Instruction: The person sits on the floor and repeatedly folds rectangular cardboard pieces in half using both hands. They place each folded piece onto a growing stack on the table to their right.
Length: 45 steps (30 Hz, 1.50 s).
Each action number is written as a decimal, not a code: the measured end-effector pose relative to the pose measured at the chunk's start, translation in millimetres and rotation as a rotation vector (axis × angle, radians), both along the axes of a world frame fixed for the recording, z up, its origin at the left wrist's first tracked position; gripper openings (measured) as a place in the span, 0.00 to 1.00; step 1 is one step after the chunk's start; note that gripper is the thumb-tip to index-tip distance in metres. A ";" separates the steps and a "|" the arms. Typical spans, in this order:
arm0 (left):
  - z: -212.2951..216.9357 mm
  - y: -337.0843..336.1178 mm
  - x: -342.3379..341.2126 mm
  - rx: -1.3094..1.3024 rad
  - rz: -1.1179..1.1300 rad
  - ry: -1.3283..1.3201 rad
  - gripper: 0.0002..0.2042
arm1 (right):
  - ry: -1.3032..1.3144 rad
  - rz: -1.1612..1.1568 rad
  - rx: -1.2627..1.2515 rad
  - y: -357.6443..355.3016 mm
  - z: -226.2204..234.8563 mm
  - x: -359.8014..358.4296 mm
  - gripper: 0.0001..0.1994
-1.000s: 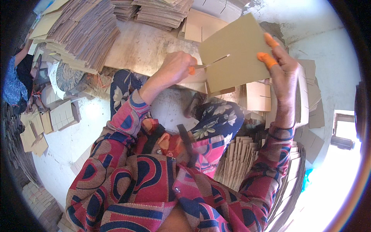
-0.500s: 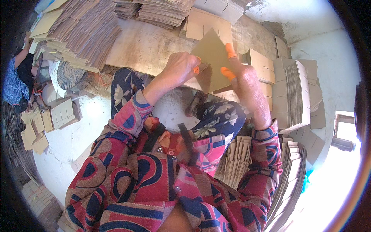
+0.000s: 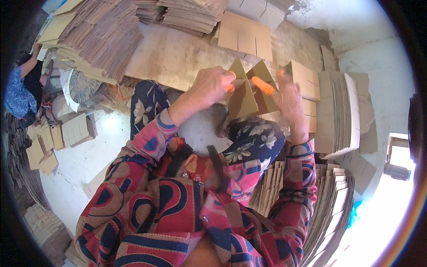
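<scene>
My left hand (image 3: 212,86), with orange covers on its fingertips, is closed on a brown cardboard panel (image 3: 241,95) held above my lap. A second cardboard panel (image 3: 265,104) stands at an angle just right of the first, with a gap between their upper points. Whether the two are joined I cannot tell. My right hand (image 3: 290,100) is at the second panel, its orange-covered thumb lying across that panel's face. Slightly blurred, its other covered finger sticks up by the panel's right edge.
A low wooden board (image 3: 162,55) lies ahead, bearing slotted cardboard sheets (image 3: 244,35). A tall cardboard stack (image 3: 95,38) rises at the left. More stacks stand at the right (image 3: 340,113) and beside my right leg (image 3: 329,209). Another person (image 3: 22,91) is at the far left.
What showed as one broad cardboard panel now shows as two angled panels with a gap between. My right hand has moved a little right and down; my left hand stays close to its place.
</scene>
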State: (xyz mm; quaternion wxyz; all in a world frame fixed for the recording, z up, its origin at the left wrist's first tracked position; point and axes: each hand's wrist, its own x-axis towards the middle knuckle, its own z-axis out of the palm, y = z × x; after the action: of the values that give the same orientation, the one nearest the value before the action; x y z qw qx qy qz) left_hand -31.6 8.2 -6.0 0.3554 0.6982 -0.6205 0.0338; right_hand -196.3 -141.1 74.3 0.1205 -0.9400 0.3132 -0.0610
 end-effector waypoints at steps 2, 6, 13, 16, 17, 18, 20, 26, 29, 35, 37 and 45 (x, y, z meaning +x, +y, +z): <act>-3.8 -2.4 0.8 0.018 -0.022 -0.055 0.11 | 0.112 0.092 0.062 8.9 5.8 -1.4 0.39; 1.9 -7.9 0.7 -0.108 -0.066 -0.062 0.07 | 0.064 0.219 0.201 28.1 1.1 -13.3 0.28; 5.4 7.9 -4.6 -0.264 -0.045 -0.085 0.20 | -0.199 0.385 -0.005 30.4 -25.2 -20.9 0.21; 22.1 10.9 -8.8 -0.346 -0.014 -0.142 0.26 | -0.212 0.319 0.026 40.5 -17.8 -18.6 0.23; 31.2 7.8 -7.8 -0.343 -0.008 -0.245 0.27 | -0.149 0.313 -0.008 37.4 -18.7 -19.5 0.23; 42.0 4.6 -8.8 -0.368 -0.013 -0.302 0.24 | 0.004 0.288 -0.084 33.5 -24.1 -21.6 0.23; 37.4 -1.8 -6.7 -0.288 -0.123 -0.225 0.18 | -0.106 0.290 -0.112 20.3 -33.5 -22.3 0.22; 13.4 -2.6 14.4 0.162 -0.313 -0.171 0.09 | -0.135 0.369 -0.163 37.1 -19.0 -22.0 0.21; 59.3 21.7 3.2 -0.034 -0.258 -0.334 0.08 | -0.238 0.309 -0.536 75.2 7.6 -33.5 0.23; 147.7 106.2 26.1 -0.614 0.147 -0.921 0.16 | -0.723 0.050 -0.886 122.4 4.9 -49.6 0.21; 175.4 128.4 48.7 -0.602 0.293 -1.028 0.16 | -0.657 -0.020 -0.782 125.7 -13.6 -61.6 0.20; 193.3 198.9 213.5 -0.127 0.945 -1.091 0.18 | -0.412 -0.068 -0.358 152.1 -119.0 -106.0 0.17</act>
State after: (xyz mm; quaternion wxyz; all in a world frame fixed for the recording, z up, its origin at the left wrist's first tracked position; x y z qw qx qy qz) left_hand 181.9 207.1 187.3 -0.0174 0.7535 -0.3384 0.5634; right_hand -302.3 11.0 -44.7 0.0115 -0.9031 0.2978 -0.3092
